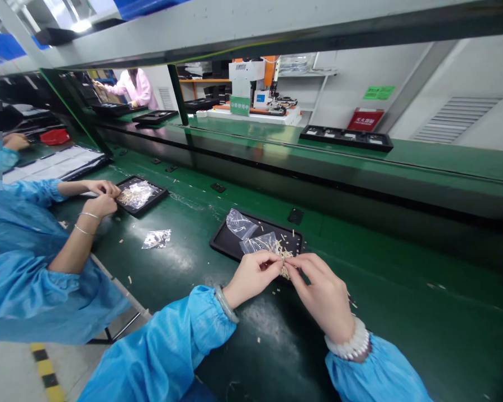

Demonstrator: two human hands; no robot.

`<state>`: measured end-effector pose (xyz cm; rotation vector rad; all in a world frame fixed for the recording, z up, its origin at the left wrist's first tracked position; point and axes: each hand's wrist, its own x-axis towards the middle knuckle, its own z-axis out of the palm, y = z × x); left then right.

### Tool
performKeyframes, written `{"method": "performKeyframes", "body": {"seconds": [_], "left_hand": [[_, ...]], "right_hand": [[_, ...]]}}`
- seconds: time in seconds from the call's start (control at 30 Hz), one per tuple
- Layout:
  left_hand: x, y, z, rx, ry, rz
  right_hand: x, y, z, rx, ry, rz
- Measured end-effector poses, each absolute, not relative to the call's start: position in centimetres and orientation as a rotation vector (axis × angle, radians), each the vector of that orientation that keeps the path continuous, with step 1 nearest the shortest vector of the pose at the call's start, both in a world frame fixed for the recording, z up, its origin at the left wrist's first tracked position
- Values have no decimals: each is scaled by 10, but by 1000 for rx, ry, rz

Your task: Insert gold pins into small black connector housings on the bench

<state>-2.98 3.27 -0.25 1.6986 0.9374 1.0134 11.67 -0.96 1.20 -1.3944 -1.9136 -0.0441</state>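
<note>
My left hand [255, 274] and my right hand [323, 290] meet fingertip to fingertip over the near right edge of a black tray [225, 239]. Both are closed in a pinch; whatever sits between the fingertips is too small to make out. Small pale strips [285, 245] lie heaped in the tray's right part, just behind and under my fingers. Two clear plastic bags rest in the tray: one [240, 223] at its back left, the other [260, 243] beside the strips. A few loose strips are scattered on the green table near my hands.
At the left, a co-worker's hands [103, 198] are at another black tray [148, 207] holding strips and a bag. A small clear bag [156, 239] lies between the trays. Behind runs a raised ledge [251, 146] with a black partitioned tray [346, 138]. A shelf beam [276, 28] crosses overhead.
</note>
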Motion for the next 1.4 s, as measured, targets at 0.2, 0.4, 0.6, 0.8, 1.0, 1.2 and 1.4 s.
{"method": "performKeyframes", "body": {"seconds": [0.2,0.4,0.6,0.8,1.0,1.2,1.4], "left_hand": [[-32,32,2,1827,968,1018],[-33,29,4,2061,934,1118],[-30,23,8,1992,978,1178],[-31,31,3,1806,1024,1075],[-30,34,-3,1763,977,1009],[-30,31,0,1801,970,987],[-31,32,4,1904,967,967]], "right_hand": [[119,-10,13,-1386,-1931,-64],[115,-14,13,-1392,-1947,-169],[104,-14,12,-1348,-1651,198],[118,-4,9,-1492,-1323,428],[131,4,-2,-1694,-1643,337],[125,2,8,-1485,-1419,991],[121,-3,18,-1402,-1170,1271]]}}
